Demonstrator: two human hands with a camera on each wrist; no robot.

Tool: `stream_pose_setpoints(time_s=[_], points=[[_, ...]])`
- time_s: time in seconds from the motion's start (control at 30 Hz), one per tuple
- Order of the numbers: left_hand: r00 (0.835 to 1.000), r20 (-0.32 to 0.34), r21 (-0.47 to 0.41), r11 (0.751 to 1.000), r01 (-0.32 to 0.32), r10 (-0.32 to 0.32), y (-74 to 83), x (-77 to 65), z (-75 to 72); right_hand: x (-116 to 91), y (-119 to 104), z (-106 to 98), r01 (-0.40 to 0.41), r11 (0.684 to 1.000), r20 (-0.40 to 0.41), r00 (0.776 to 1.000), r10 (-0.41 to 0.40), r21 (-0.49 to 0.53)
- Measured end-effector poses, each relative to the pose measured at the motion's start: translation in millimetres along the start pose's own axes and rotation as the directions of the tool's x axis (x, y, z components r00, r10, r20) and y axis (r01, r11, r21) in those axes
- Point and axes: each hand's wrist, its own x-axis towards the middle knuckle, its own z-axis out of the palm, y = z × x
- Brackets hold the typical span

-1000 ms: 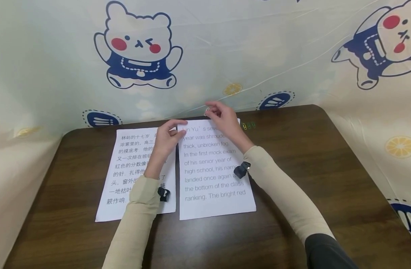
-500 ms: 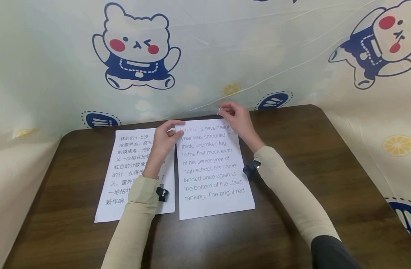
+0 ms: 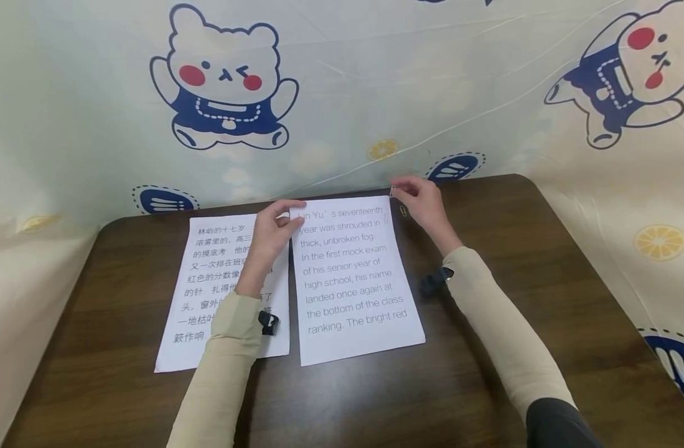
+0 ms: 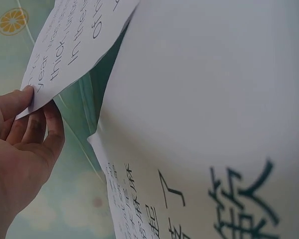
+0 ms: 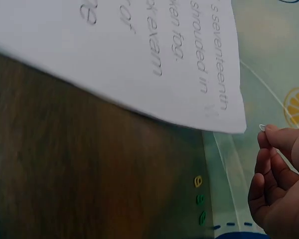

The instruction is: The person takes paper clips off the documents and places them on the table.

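Note:
My left hand [image 3: 271, 233] pinches the top left corner of the sheet with English text [image 3: 350, 280]. In the left wrist view the thumb lies over that sheet [image 4: 65, 64], with fingers [image 4: 52, 129] curled beneath. My right hand [image 3: 422, 202] pinches a small white paper clip [image 5: 262, 128] between thumb and forefinger. The clip is just off the top right corner of the English sheet [image 5: 189, 74], apart from it in the right wrist view. A sheet with Chinese text [image 3: 198, 298] lies to the left, partly under my left forearm.
A yellow paper clip [image 5: 198, 181] and two green paper clips [image 5: 201, 209] lie on the brown table [image 3: 504, 280] near its far edge, by my right hand. A patterned cloth [image 3: 342, 93] hangs right behind the table.
My right hand has moved right along the sheet's top edge with the white paper clip, uncovering the top right corner. My left hand keeps hold of the top left corner.

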Motion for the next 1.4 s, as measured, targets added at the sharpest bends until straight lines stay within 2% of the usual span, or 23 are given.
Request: stream_pose_setpoints(time_s=[0.17,0.4,0.6,0.73,1.2,1.4], points=[[1.000,0.002,0.004,1.000,-0.015,0.015,0.7,0.8,-1.3,-0.4,10.5,-10.8,-0.028,0.999,0.007,1.000,0.029,-0.025],[1.000,0.002,0.012,1.000,-0.001,0.001,0.0,-0.1,-2.8,1.1,31.0,-28.8,-0.076,0.993,0.033,0.996,0.079,-0.093],[1.000,-0.002,0.025,1.000,0.007,-0.007,-1.5,1.2,-1.9,-0.7,44.6,-39.8,-0.159,0.979,0.067,0.983,0.168,-0.126],[1.000,-0.008,0.023,1.000,0.015,-0.015,-1.8,1.9,-1.5,-1.7,49.3,-43.2,-0.183,0.972,0.076,0.978,0.195,-0.147],[1.000,0.000,0.008,1.000,-0.020,0.020,-0.3,1.4,-1.9,1.9,52.6,-46.8,-0.175,0.955,0.088,0.976,0.201,-0.241],[1.000,0.003,0.030,1.000,0.002,-0.002,-0.3,2.1,-0.4,4.4,55.1,-43.4,-0.096,0.944,0.056,0.991,0.120,-0.316]])
